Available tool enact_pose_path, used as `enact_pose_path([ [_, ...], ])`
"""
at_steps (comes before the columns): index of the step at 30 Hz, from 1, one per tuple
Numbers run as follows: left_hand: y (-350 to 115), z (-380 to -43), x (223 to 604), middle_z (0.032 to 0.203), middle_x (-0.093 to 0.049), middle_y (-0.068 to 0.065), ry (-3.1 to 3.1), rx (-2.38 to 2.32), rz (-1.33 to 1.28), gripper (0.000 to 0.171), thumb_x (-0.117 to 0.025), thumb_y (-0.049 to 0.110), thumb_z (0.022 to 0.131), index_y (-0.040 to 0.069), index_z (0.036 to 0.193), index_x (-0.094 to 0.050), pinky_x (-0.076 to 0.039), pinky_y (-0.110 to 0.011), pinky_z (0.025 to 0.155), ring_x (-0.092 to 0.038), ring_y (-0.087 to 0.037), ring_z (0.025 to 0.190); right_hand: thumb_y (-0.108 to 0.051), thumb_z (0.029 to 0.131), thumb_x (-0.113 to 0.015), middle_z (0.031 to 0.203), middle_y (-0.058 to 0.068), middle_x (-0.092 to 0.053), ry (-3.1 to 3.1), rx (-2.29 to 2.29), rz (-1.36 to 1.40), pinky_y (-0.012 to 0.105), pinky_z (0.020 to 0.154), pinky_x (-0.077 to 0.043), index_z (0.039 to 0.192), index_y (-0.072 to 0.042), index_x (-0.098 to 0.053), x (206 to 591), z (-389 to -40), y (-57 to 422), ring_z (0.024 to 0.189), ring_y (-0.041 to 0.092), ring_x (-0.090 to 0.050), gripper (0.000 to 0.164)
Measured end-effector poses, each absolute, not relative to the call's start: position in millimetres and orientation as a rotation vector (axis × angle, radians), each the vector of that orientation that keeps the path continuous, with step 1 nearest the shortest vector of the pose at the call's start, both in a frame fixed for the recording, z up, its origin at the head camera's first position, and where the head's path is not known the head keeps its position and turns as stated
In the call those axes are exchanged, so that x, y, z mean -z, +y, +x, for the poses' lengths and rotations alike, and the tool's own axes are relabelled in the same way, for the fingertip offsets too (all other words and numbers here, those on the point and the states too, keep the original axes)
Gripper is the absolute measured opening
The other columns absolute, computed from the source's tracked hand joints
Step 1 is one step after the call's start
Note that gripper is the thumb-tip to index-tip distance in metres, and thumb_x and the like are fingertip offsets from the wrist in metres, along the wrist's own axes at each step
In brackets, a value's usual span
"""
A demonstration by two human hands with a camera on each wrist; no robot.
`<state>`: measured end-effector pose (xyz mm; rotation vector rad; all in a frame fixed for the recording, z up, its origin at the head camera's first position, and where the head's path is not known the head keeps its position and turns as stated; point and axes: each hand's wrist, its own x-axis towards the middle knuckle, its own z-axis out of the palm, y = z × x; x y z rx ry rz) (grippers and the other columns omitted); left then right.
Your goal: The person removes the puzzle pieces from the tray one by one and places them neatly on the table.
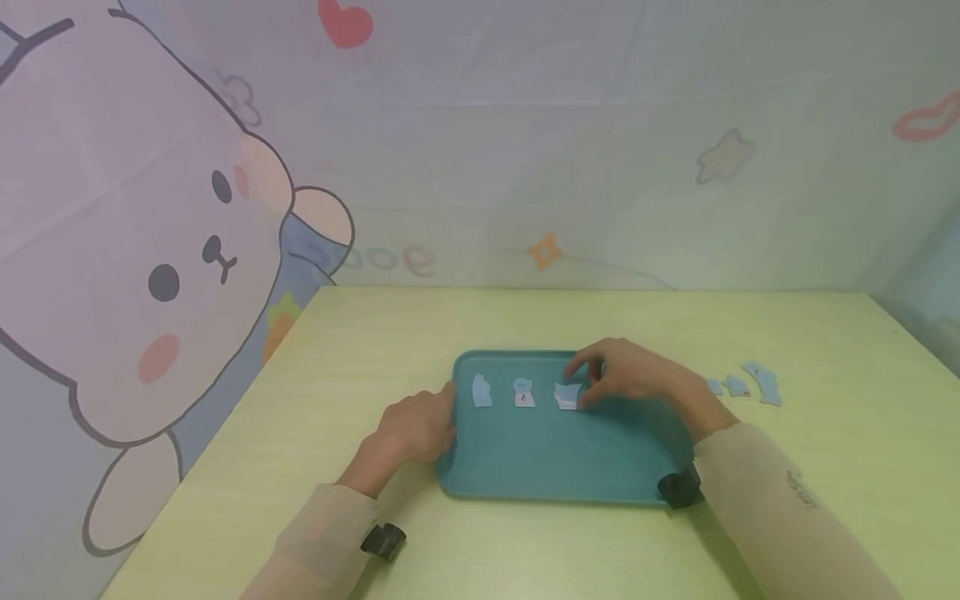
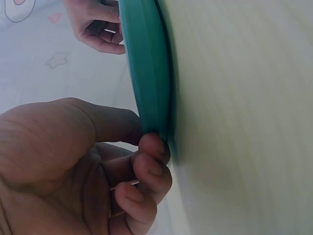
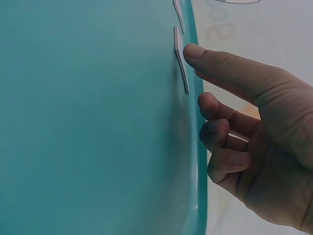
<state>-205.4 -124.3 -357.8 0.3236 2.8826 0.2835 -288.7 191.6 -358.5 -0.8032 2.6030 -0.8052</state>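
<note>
A teal tray [image 1: 555,458] lies on the table, its left rim gripped by my left hand [image 1: 420,425]. In the left wrist view, the thumb and curled fingers [image 2: 151,169] of that hand pinch the tray edge. Three flat light-blue and white puzzle pieces sit in a row along the tray's far side: a left piece [image 1: 482,392], a middle piece [image 1: 523,393] and a right piece [image 1: 566,397]. Over the right piece is my right hand [image 1: 630,371], its thumb at the piece's right edge and its index finger near the top edge. Thumb and fingers stand apart in the right wrist view.
To the right of the tray, on the pale yellow table [image 1: 570,550], lie three more pieces: a small one [image 1: 715,387] partly behind the right arm, another [image 1: 737,385], and a longer curved one [image 1: 765,383]. A printed cloth [image 1: 480,167] hangs behind the table.
</note>
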Motion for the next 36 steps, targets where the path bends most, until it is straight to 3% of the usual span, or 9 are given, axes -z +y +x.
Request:
enact_pose_path([
  [36, -123.5, -204.9, 356.8, 0.108, -0.068, -0.017, 2.879, -0.279, 0.31, 0.062, -0.057, 0.012, 0.103, -0.004, 0.16, -0.037, -0.048, -0.041, 0.067, -0.059, -0.024, 0.083, -0.014, 0.087, -0.084, 0.077, 0.0, -0.06, 2.602, 0.724, -0.833, 0.032, 0.067, -0.045, 0.115, -0.007, -0.076, 361.0, -290.2, 182.8, 0.069, 0.014, -0.052, 0.029],
])
